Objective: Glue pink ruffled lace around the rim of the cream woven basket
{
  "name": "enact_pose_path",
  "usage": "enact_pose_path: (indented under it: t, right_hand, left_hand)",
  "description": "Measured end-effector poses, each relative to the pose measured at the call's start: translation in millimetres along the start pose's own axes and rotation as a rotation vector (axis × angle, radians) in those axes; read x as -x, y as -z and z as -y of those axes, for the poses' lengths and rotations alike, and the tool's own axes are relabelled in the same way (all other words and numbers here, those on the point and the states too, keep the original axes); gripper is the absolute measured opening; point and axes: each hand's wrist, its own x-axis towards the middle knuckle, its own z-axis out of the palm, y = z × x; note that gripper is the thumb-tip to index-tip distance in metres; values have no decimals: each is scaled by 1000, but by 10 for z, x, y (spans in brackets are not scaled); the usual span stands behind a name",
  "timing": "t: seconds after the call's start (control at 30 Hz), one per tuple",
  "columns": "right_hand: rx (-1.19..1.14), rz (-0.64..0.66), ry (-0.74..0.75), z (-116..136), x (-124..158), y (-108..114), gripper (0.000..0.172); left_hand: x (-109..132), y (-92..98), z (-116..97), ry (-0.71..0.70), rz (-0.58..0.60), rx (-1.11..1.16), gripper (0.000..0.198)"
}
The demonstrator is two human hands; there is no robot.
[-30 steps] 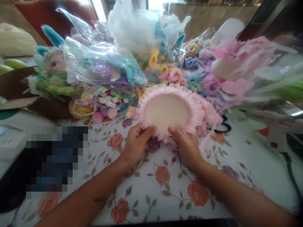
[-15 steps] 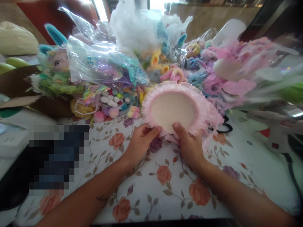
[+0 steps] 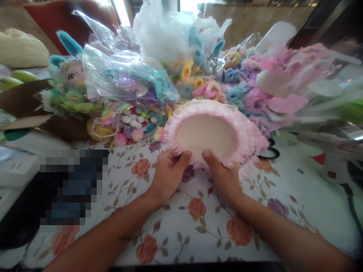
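Observation:
A small cream woven hat with a pink lace frill round its rim is held upside down over the floral tablecloth. My left hand pinches its near rim on the left, thumb on the inside. My right hand grips the near rim just to the right, thumb also inside the bowl. Both hands are closed on the frilled edge.
Behind the hat lies a heap of clear bags with pastel trinkets, beads, plush toys and pink frilly hats. A white glue gun with its cord lies at right. A black ring sits beside the hat.
The hat has turned and tilted slightly in my hands and shifted a little to the right; both hands keep their grip on the near rim.

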Motion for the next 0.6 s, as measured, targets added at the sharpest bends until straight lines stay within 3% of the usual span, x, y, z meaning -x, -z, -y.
enact_pose_path:
  t: [0.27, 0.47, 0.6]
  right_hand:
    - [16, -43, 12, 30, -51, 23, 46]
    - [77, -72, -12, 15, -59, 29, 50]
    - [18, -13, 20, -1, -52, 11, 46]
  left_hand:
    - [-68, 38, 129, -28, 134, 179, 17]
    - [-110, 39, 174, -60, 158, 230, 21]
    - [-94, 40, 100, -56, 154, 207, 18]
